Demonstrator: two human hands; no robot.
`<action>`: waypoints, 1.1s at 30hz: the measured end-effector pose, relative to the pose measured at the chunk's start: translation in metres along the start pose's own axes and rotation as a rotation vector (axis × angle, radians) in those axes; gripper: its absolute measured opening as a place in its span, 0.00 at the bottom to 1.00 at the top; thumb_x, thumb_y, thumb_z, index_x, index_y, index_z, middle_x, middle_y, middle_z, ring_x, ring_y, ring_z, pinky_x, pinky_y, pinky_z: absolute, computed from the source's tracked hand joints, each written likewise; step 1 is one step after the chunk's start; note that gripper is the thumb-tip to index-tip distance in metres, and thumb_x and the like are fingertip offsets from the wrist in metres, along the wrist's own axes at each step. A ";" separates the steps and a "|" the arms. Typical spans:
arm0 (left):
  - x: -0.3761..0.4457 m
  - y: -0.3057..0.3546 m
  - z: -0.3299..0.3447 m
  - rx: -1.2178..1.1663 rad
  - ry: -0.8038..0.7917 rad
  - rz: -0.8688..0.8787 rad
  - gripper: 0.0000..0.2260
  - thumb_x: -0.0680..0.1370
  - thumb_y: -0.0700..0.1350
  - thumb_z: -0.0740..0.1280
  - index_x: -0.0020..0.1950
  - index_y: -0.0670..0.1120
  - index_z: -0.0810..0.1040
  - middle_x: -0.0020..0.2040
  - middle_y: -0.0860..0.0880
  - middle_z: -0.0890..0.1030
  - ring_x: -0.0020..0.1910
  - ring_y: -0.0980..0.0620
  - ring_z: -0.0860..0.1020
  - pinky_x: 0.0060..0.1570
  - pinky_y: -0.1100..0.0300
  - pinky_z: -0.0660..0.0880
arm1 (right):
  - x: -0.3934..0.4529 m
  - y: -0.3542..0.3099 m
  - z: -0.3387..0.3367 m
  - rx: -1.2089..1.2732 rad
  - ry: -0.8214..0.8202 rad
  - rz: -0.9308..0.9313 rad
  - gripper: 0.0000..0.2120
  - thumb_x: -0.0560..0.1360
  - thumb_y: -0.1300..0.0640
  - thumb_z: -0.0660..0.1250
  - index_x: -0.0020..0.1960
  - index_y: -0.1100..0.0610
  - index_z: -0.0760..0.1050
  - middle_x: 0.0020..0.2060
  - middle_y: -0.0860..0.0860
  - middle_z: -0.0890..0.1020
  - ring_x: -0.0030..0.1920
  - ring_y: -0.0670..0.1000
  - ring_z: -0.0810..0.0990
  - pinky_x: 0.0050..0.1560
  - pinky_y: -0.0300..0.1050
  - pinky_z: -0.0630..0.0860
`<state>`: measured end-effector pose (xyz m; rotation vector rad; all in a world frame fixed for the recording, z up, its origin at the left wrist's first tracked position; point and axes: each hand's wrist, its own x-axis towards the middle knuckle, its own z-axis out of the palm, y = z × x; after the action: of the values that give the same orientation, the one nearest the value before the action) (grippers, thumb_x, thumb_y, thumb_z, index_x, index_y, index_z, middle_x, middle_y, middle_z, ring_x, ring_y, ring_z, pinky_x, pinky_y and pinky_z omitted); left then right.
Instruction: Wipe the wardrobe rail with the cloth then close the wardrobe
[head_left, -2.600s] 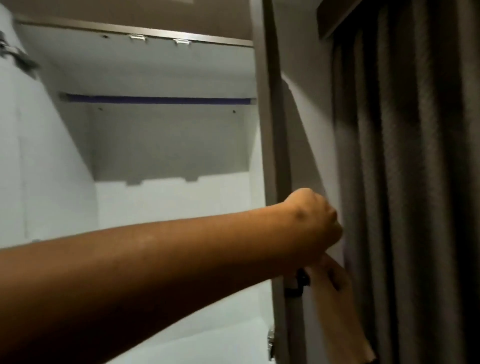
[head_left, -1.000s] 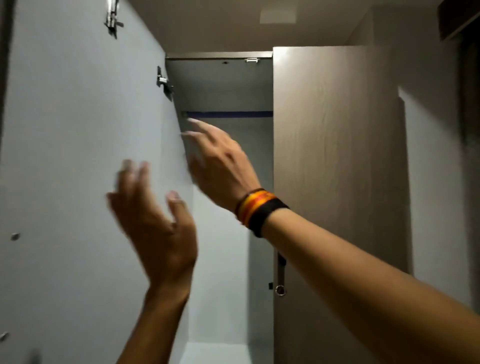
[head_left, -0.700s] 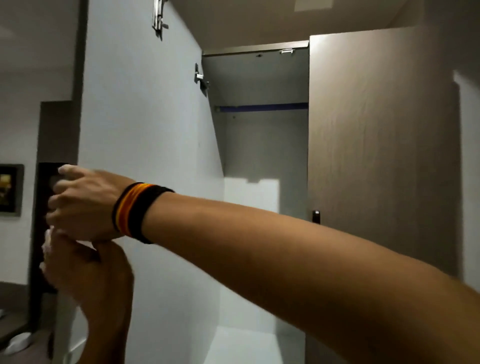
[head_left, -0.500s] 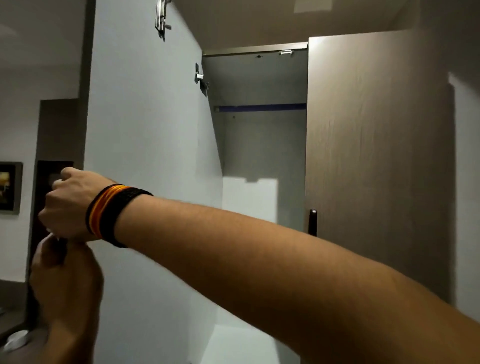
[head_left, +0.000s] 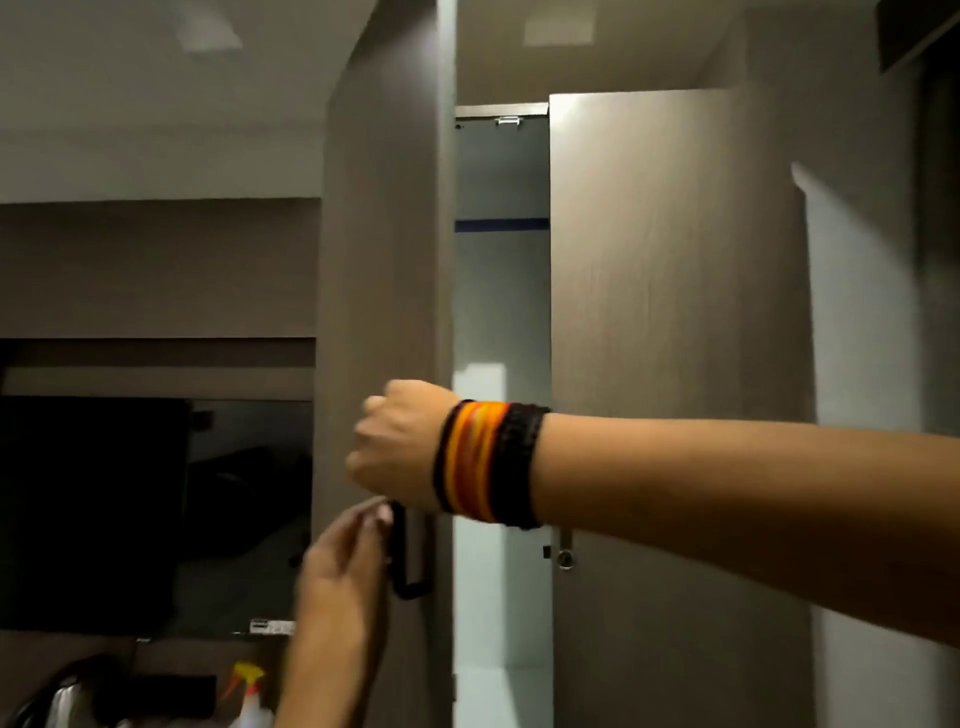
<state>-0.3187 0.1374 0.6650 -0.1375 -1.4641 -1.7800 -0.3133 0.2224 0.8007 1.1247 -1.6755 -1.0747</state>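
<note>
Left wardrobe door (head_left: 384, 291): vertical black handle (head_left: 402, 556); right hand (head_left: 395, 447) fisted above it, left hand (head_left: 353, 540) loosely curled, nearer, touching

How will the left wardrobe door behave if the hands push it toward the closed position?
The left door is a tall flat panel, so it will probably stay stiff and swing as one piece. It looks fairly heavy, so it may gain speed and bang shut. Both the right hand and left hand are near the handle, which should help slow it.
</note>
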 end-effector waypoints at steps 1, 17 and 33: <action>0.000 -0.007 0.018 0.021 -0.100 -0.005 0.09 0.82 0.37 0.64 0.50 0.46 0.83 0.40 0.51 0.87 0.46 0.46 0.82 0.50 0.54 0.79 | -0.013 0.007 0.007 0.032 -0.088 0.013 0.14 0.80 0.59 0.58 0.56 0.52 0.81 0.56 0.50 0.84 0.58 0.56 0.83 0.50 0.46 0.77; 0.065 -0.100 0.170 0.087 -0.230 -0.275 0.10 0.81 0.43 0.65 0.42 0.51 0.81 0.37 0.51 0.87 0.37 0.58 0.84 0.43 0.58 0.77 | -0.040 0.067 0.176 0.071 -0.372 0.300 0.10 0.79 0.64 0.62 0.55 0.60 0.80 0.53 0.57 0.84 0.56 0.61 0.83 0.47 0.52 0.80; 0.089 -0.096 0.168 1.020 -0.259 0.256 0.06 0.80 0.41 0.64 0.54 0.47 0.80 0.47 0.48 0.84 0.45 0.49 0.83 0.40 0.60 0.76 | -0.059 0.057 0.225 0.207 -0.189 0.546 0.10 0.76 0.61 0.65 0.57 0.57 0.77 0.56 0.55 0.80 0.59 0.58 0.76 0.49 0.52 0.76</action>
<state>-0.5048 0.2366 0.6931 -0.0204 -2.2448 -0.6788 -0.5231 0.3365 0.7787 0.6321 -2.1174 -0.6823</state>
